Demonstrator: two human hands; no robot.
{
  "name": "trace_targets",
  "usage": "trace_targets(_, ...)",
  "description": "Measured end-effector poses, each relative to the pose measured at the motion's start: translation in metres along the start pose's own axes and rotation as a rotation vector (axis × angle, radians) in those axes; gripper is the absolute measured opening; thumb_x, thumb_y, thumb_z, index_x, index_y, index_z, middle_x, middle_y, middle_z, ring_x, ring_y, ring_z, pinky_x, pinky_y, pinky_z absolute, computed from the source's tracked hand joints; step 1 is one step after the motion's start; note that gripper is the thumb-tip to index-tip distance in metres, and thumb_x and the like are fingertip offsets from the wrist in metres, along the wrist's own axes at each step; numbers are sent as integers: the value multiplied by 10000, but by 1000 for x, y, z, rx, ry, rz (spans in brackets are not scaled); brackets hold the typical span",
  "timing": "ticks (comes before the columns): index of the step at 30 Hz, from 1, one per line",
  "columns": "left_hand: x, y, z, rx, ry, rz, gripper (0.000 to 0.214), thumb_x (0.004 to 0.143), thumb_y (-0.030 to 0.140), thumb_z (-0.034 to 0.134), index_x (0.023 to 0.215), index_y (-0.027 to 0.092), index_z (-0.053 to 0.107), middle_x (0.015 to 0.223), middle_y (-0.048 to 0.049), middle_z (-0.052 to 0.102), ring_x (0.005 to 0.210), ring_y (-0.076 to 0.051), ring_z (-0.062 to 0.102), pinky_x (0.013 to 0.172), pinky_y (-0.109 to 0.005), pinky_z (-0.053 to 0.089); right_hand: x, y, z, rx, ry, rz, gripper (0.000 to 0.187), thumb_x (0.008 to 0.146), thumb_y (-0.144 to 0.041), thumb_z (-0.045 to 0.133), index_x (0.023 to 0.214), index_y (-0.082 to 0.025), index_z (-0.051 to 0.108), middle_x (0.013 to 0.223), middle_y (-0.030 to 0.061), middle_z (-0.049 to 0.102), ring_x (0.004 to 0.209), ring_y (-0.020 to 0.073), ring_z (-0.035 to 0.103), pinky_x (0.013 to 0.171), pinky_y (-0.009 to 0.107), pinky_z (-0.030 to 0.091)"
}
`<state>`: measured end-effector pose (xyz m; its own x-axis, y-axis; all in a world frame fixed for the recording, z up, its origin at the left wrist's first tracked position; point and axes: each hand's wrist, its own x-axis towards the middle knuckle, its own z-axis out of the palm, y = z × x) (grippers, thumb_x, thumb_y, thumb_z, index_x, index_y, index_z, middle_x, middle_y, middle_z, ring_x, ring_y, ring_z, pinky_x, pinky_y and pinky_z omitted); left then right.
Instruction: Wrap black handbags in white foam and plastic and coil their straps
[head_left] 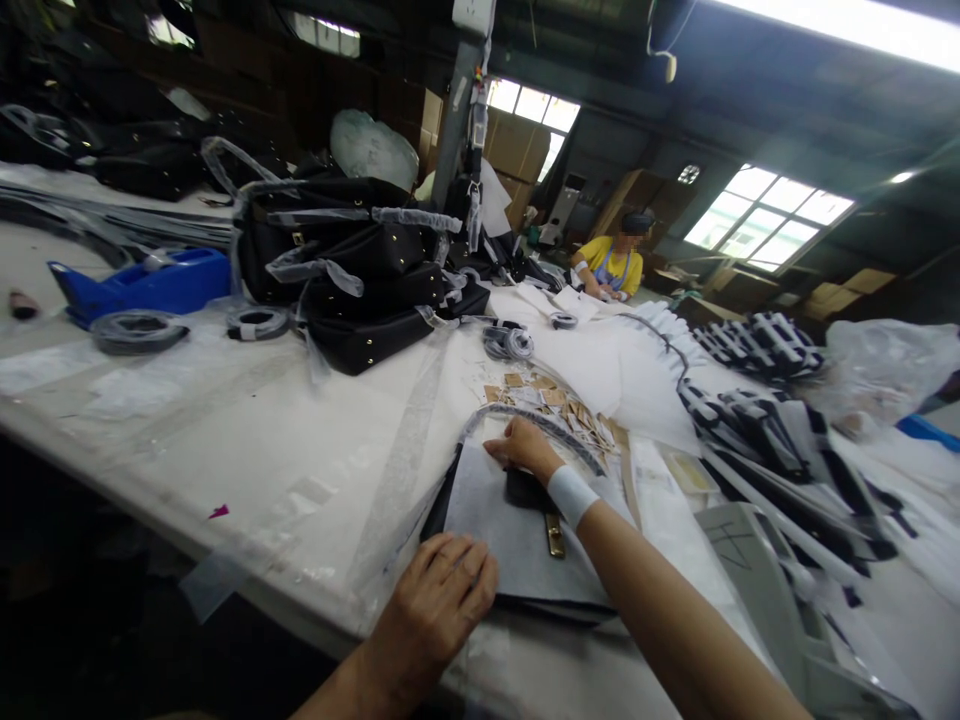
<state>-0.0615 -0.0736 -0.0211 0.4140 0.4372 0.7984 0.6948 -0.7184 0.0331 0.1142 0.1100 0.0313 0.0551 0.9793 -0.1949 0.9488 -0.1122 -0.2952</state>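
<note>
A black handbag (517,603) lies on the worktable in front of me, with a thin white sheet (491,530) over its front. Through the sheet pokes a black tab with a gold clasp (554,536). The wrapped handle (555,425) arches away from me at the bag's far side. My left hand (442,600) is bent over the bag's near left edge, holding it. At the sheet's far edge, under the handle's arch, my right hand (527,448) has its fingers closed in a pinch; a white band (572,494) circles that wrist.
Tan cards (555,397) are scattered beyond the bag. Black handbags (360,270) are stacked at the back left, near a blue tape dispenser (154,285). Wrapped straps (795,460) and a grey plastic bin (757,560) lie right. A co-worker (616,268) sits at the far end.
</note>
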Motion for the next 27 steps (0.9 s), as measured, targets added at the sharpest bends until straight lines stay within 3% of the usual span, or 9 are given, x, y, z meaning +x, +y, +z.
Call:
trace_targets(3,0,0,-1,2,1,2,291,988,121,398,1129,155,651,1095,-69,688,1071,-181,604,1019,-356,439,7,0,1,27,-46,9,317,651,-387,801,825,-168,650,820,90,713,786,236,665,581,257,429)
trace_targets(7,1,0,-2,-12,0,-2,308,998,133,377,1123,162,657,1087,-63,694,1058,-177,605,1001,-351,452,12,1,4,126,-104,-4,243,677,-307,765,611,-193,560,575,-4,612,631,167,623,521,218,405)
trace_targets(13,2,1,0,-4,16,3,303,996,123,372,1120,152,647,1077,-71,688,1043,-179,607,976,-355,462,6,-4,-4,448,-81,-17,197,780,-247,635,713,-206,455,628,-38,579,582,123,610,487,192,455)
trace_targets(18,3,4,4,12,5,-4,277,990,130,402,1127,158,641,1076,-72,689,1045,-178,608,977,-357,460,-13,-11,-24,728,-88,-109,262,795,-321,632,768,-221,392,747,-7,645,632,145,674,555,259,546)
trace_targets(24,2,5,3,-9,-30,-5,273,989,133,406,1135,160,636,1084,-75,686,1039,-184,612,963,-368,467,-49,-7,-36,859,-43,-246,417,622,-349,776,928,-201,536,619,-67,573,555,132,590,580,272,510)
trace_targets(27,4,5,1,-18,-25,-4,281,993,133,396,1138,157,636,1080,-74,688,1036,-188,611,954,-370,469,-72,-6,-29,788,-27,-322,262,667,-310,739,851,-180,607,646,-39,604,580,121,570,574,240,454)
